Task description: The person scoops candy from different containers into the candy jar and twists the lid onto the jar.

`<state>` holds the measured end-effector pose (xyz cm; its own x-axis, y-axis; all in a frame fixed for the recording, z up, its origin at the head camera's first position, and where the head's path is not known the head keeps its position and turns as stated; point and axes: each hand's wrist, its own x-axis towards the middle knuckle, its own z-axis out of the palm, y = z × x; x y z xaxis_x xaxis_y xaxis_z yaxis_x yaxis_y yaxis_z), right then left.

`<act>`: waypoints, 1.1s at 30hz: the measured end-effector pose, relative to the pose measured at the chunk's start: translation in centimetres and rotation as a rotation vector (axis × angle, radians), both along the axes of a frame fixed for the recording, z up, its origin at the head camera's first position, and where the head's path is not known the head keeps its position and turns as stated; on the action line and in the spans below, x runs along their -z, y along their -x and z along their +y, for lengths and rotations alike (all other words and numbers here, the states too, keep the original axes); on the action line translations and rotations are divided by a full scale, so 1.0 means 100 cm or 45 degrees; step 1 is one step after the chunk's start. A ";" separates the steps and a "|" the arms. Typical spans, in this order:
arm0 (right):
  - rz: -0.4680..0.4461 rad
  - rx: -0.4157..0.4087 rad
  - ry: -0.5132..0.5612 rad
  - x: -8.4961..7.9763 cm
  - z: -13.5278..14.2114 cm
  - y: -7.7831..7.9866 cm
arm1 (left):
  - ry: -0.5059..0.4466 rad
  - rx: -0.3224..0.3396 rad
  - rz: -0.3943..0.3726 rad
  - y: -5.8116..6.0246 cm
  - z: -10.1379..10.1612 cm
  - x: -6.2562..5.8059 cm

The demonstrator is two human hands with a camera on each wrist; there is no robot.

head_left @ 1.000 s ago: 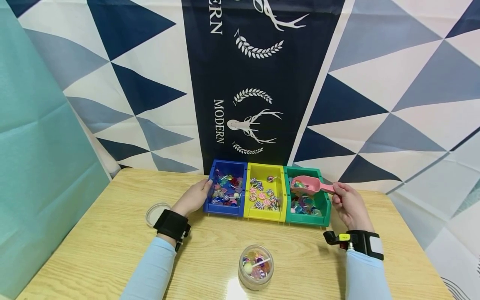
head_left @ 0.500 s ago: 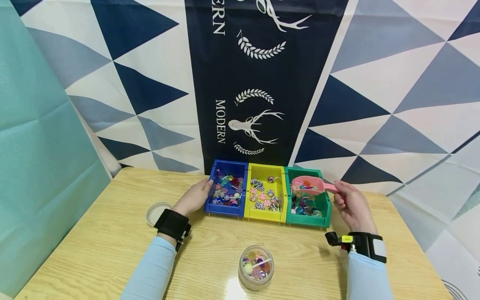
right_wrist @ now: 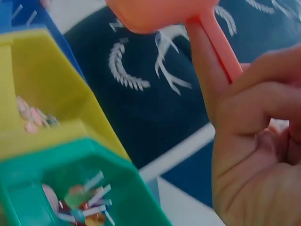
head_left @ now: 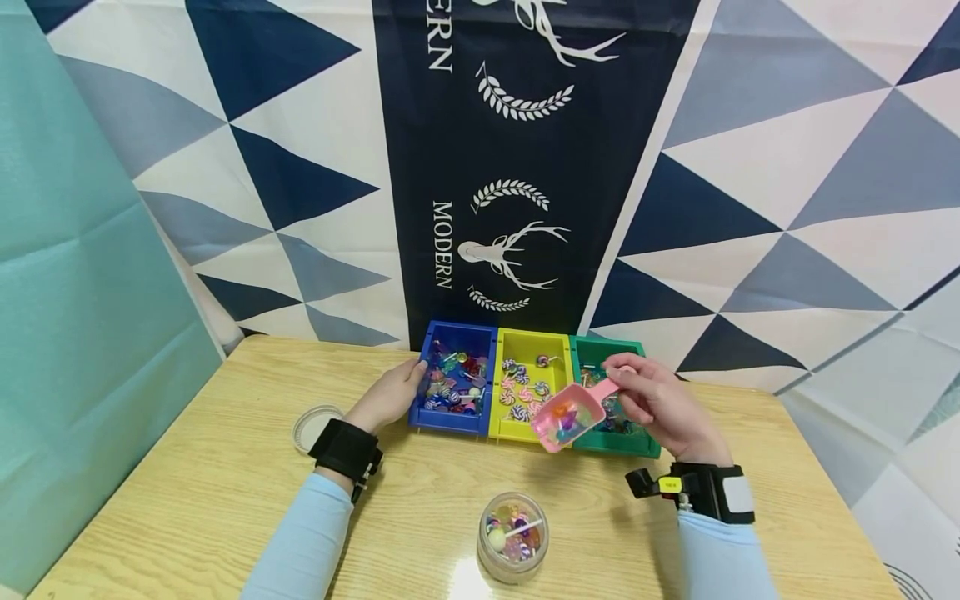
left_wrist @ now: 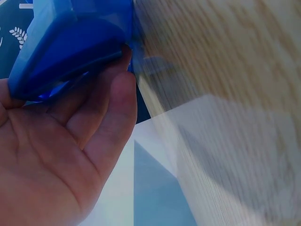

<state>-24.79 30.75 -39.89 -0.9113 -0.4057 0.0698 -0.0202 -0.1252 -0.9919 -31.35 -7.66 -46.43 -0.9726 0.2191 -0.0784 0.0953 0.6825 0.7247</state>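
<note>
My right hand (head_left: 667,408) grips the handle of a pink scoop (head_left: 592,408), with small colourful candy pieces (head_left: 566,421) in its bowl. The scoop hangs over the front of the yellow bin (head_left: 566,342) and green bin (head_left: 637,446). In the right wrist view, thumb and fingers close round the handle. At the blue bin (head_left: 453,422), my left hand (head_left: 386,396) holds the left side; the left wrist view has its fingers along the bin's wall. An uncovered clear jar (head_left: 489,567), partly filled with mixed candies and a lollipop, stands in front.
A round lid (head_left: 306,429) lies beside my left wrist. Striped lollipops (head_left: 522,392) lie in the yellow bin, and mixed candies (head_left: 450,387) in the blue one. A patterned cloth (head_left: 487,150) hangs behind the wooden table (head_left: 225,467).
The scoop has come up out of the green bin and moved left and toward the front, carrying candy pieces. My left hand stays at the blue bin.
</note>
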 end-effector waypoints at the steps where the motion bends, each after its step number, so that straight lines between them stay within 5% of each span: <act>1: 0.008 -0.033 -0.028 -0.001 -0.004 -0.001 | 0.001 -0.001 -0.002 0.000 0.000 0.000; 16: 0.057 -0.501 -0.429 -0.005 -0.051 -0.006 | -0.008 0.002 -0.016 0.001 0.001 -0.001; 24: 0.142 -0.429 -0.611 -0.014 -0.053 -0.014 | -0.014 0.003 -0.011 0.002 0.001 0.001; 33: 0.244 -0.383 -0.567 -0.021 -0.037 -0.019 | -0.012 -0.002 0.000 0.000 0.001 0.001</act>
<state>-22.93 27.02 -37.76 -0.7390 -0.6736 -0.0149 -0.2329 0.2761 -0.9325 -31.38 -7.60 -46.52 -0.9729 0.2182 -0.0766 0.0940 0.6759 0.7309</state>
